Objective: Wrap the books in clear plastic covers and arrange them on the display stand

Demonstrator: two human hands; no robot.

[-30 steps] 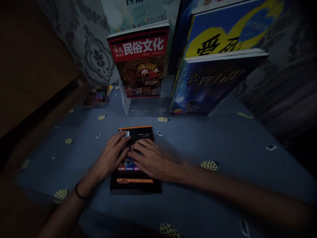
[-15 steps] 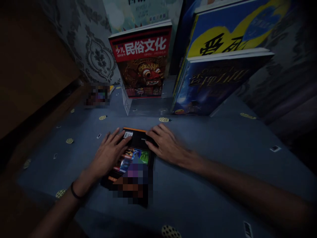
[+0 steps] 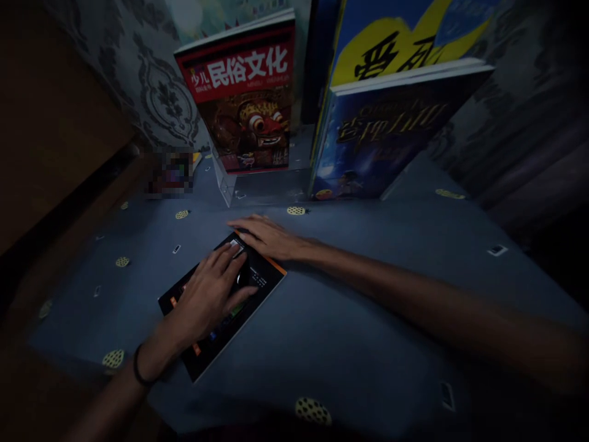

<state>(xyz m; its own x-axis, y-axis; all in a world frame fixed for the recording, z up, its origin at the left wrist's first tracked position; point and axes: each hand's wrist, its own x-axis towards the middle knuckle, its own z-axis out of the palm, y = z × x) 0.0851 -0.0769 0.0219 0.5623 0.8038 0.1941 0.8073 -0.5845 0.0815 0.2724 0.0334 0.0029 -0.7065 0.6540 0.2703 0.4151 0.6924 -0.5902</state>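
Note:
A thin black book with an orange edge lies tilted on the blue patterned tablecloth, its barcode side up. Flat across its cover rests my left hand, fingers stretched out and thumb apart, hiding much of the printed pictures. My right hand lies along the book's far orange edge, fingers extended past the far corner and the thumb close to that edge. Neither hand is wrapped round the book. A dark band circles my left wrist.
Behind the hands, a clear acrylic stand holds upright books: a red folk-culture book, a dark blue book and a blue-yellow one. A blurred-out item lies at the far left. Patterned wallpaper rises behind.
The black book has turned clockwise and lies at a slant. My right hand has moved left along its far edge; my left hand reaches further over the cover. The view has shifted slightly.

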